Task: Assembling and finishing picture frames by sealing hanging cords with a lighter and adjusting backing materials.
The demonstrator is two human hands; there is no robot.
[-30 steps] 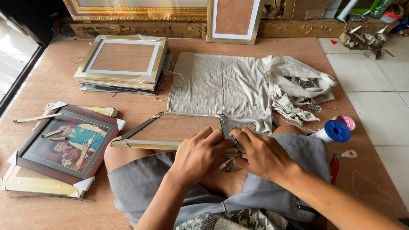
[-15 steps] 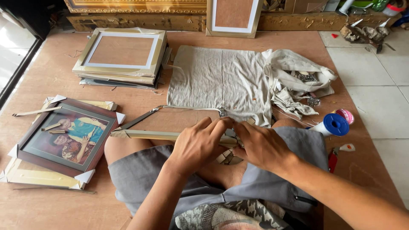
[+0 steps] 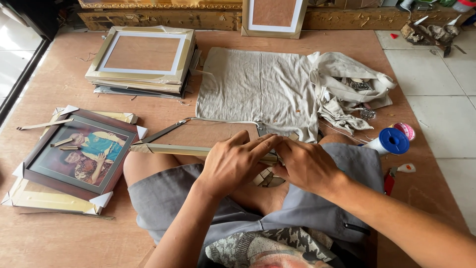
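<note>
I sit on a wooden floor with a picture frame [image 3: 196,135] resting across my knees. Its near rail is a pale gold moulding [image 3: 171,149] running left from my hands. My left hand [image 3: 238,161] lies over the rail with fingers pressed on its right end. My right hand [image 3: 305,164] grips the same corner from the right, fingertips meeting those of the left. The corner itself is hidden under my fingers.
A dark-framed photograph [image 3: 82,153] lies on pale frames at the left. A stack of frames [image 3: 141,59] sits at the back left. A grey cloth [image 3: 260,89] is spread ahead, with crumpled fabric [image 3: 349,87] beside it. Thread spools [image 3: 391,141] and a red-handled tool [image 3: 389,181] lie at the right.
My view has tilted slightly. Both hands stay on the frame's right corner, fingers shifting closer together on the rail.
</note>
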